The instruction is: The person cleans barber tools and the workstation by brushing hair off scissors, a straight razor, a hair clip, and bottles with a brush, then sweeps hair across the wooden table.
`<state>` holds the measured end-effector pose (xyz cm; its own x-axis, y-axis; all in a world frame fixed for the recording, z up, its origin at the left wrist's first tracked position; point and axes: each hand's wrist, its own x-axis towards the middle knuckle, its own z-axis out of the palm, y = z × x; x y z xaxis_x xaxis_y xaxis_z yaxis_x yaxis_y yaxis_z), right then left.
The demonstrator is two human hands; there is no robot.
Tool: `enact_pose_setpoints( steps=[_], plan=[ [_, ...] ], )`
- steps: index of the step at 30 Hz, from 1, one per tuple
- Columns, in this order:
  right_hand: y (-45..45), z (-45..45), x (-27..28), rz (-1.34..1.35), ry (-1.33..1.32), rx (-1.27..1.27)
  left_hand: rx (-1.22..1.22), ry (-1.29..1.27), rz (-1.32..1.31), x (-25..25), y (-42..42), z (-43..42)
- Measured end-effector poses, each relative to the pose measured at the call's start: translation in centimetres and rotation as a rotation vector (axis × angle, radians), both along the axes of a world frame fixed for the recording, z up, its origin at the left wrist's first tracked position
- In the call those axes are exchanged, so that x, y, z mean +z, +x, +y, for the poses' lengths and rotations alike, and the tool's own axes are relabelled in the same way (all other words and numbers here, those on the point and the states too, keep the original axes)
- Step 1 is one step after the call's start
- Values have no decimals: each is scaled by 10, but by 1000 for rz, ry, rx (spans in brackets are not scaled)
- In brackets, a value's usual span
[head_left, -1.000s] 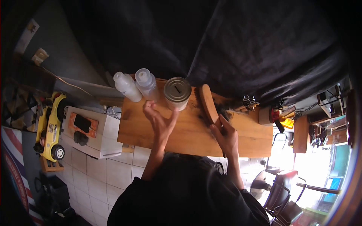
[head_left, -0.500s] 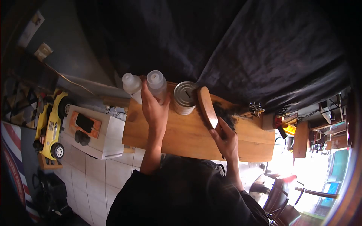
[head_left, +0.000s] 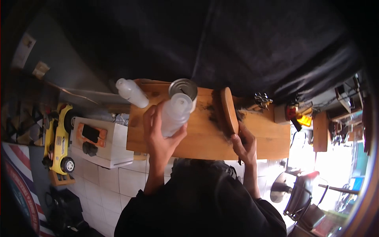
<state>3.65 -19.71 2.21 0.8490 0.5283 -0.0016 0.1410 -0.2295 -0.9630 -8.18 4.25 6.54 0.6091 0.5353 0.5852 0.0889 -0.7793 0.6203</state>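
A translucent white bottle (head_left: pixel 173 118) is in my left hand (head_left: pixel 160 136), with my fingers wrapped round it. It overlaps the round metal tin (head_left: pixel 184 85) behind it. A second white bottle (head_left: pixel 133 94) stands at the wooden table's left end, apart from my hand. My right hand (head_left: pixel 245 144) grips the near end of a wooden brush (head_left: pixel 229 108), whose dark bristles face left. Dark hair clippings (head_left: pixel 215 114) lie on the wooden table (head_left: pixel 197 146) around the bristles.
Scissors (head_left: pixel 262 101) and a box (head_left: pixel 280 114) sit at the table's right end. On the left, a white cabinet (head_left: pixel 118 146) bears a phone (head_left: pixel 91 133), beside a yellow toy car (head_left: pixel 60 142). A black chair (head_left: pixel 300 195) stands at lower right. Black cloth (head_left: pixel 158 43) hangs behind the table.
My left hand has brought its bottle right and nearer to me, in front of the tin. My right hand has shifted slightly right, and the brush is now more upright on its edge.
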Motion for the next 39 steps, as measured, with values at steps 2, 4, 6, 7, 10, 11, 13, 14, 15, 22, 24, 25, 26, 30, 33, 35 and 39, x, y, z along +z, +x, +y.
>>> enact_pose_setpoints(
  steps=[2,4,6,7,10,11,13,14,15,22,24,25,26,30,33,35,39],
  plan=[
    [-1,-18,10,232,160,54,-84,-20,47,-3,6,-19],
    [1,-33,6,229,361,198,-133,-49,121,-11,15,-32],
    [1,-44,4,261,374,236,-201,-34,177,-19,26,-42],
    [3,-48,4,288,342,234,-255,-22,230,-18,32,-45],
    [14,-60,-5,424,84,114,-344,58,217,-25,42,-55],
    [14,-57,-12,229,-84,-93,-366,50,239,-24,44,-57],
    [18,-59,-15,89,-91,-190,-408,22,272,-22,49,-62],
    [17,-62,-9,231,33,-210,-425,5,289,-21,50,-64],
    [17,-67,-3,308,137,-111,-428,3,289,-22,52,-66],
    [16,-63,-3,-84,-128,-290,-341,11,250,-26,53,-74],
    [18,-58,-2,-122,-58,-326,-299,1,262,-24,56,-74],
    [12,-58,-1,-144,-1,-274,-294,0,282,-23,58,-75],
    [6,-58,0,-162,54,-226,-294,-2,304,-22,58,-77],
    [1,-42,3,-368,-19,-55,-336,-169,320,-20,58,-84],
    [11,-42,1,-267,-79,-240,-364,-347,351,-24,51,-74],
    [14,-47,-7,-279,-76,-262,-514,-751,356,-24,43,-68],
    [20,-55,7,-457,39,77,-824,-1160,251,-48,39,-55]
  ],
)
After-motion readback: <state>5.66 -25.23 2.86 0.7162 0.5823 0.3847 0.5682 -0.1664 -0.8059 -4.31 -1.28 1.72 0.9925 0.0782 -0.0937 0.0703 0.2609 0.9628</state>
